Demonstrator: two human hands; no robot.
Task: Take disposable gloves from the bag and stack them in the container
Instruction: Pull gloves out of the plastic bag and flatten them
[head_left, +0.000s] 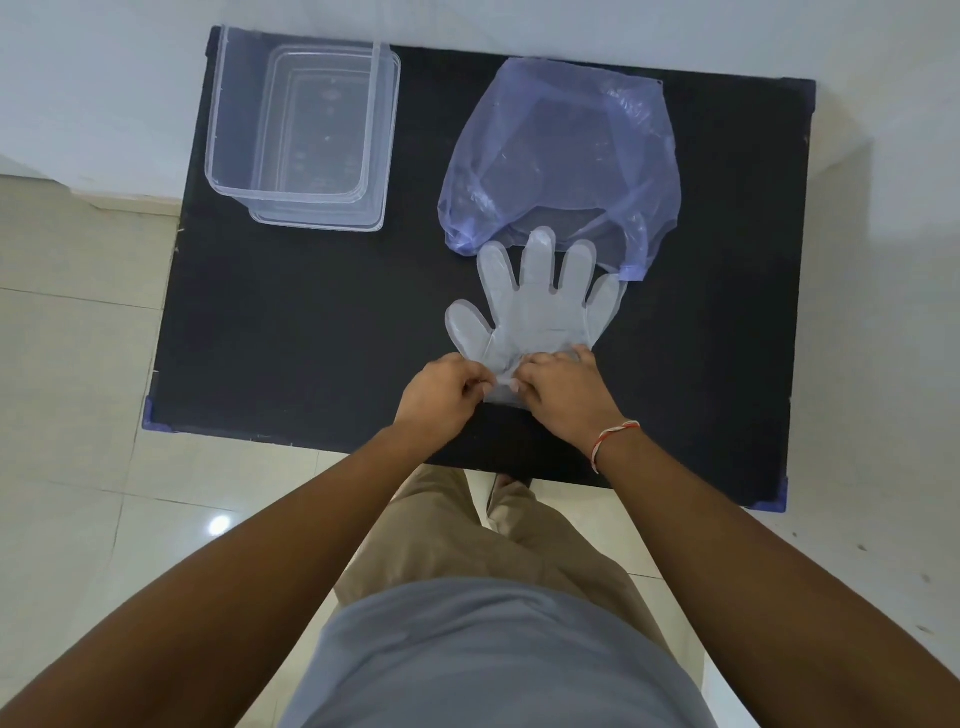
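A clear disposable glove (535, 306) lies flat on the black table (311, 332), its fingers spread toward the bag's mouth. The blue see-through plastic bag (561, 156) sits behind it at the right, and the glove's fingertips overlap its open edge. My left hand (441, 397) and my right hand (563, 392) both pinch the glove's cuff at the near side, thumbs close together. The clear plastic container (296, 135) stands at the far left of the table with nothing visible inside.
The table's near edge runs just under my wrists. White walls rise behind the table and pale floor tiles surround it. My legs and grey shirt fill the bottom of the view.
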